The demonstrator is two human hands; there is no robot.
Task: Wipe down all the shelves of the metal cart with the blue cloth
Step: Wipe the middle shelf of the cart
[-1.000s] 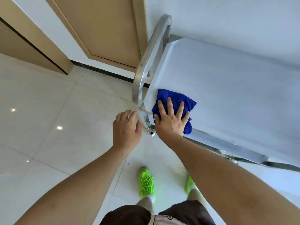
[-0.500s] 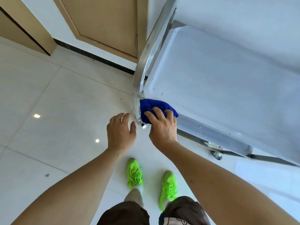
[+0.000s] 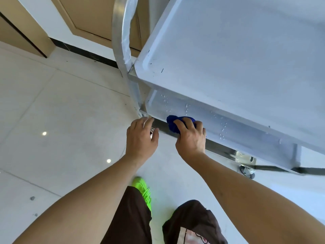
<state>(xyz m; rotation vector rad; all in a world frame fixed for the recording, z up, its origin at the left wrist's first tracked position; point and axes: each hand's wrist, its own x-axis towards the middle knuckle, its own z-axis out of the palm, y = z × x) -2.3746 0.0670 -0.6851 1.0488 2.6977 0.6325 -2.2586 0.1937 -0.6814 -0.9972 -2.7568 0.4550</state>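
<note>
- Your right hand [image 3: 190, 140] is on the near edge of the cart's lower shelf [image 3: 228, 120], with the blue cloth [image 3: 173, 123] bunched beneath it.
- The fingers [image 3: 181, 125] of that hand curl over the cloth and clench it; most of the cloth is hidden under them, and only its far and left parts stick out beyond the fingertips.
- The cloth rests on the shelf's near rim, close to the shelf's left corner, and water droplets [image 3: 187, 108] dot the shelf just beyond it and to its right.
- Your left hand [image 3: 140, 136] sits just left of the right one, apart from the cloth, with fingers loosely bent and holding nothing. Its fingertips reach the cart's near left corner, by the foot of the curved metal handle post [image 3: 123, 41]; you cannot tell from here whether they touch the metal.
- The top shelf [image 3: 237, 50] spreads above and to the right of both hands, bare.
- A caster wheel [image 3: 247, 170] shows under the cart to the right.
- Below your arms lie the pale tiled floor [image 3: 61, 120], a bright green shoe [image 3: 143, 191] and dark shorts [image 3: 130, 217].
</note>
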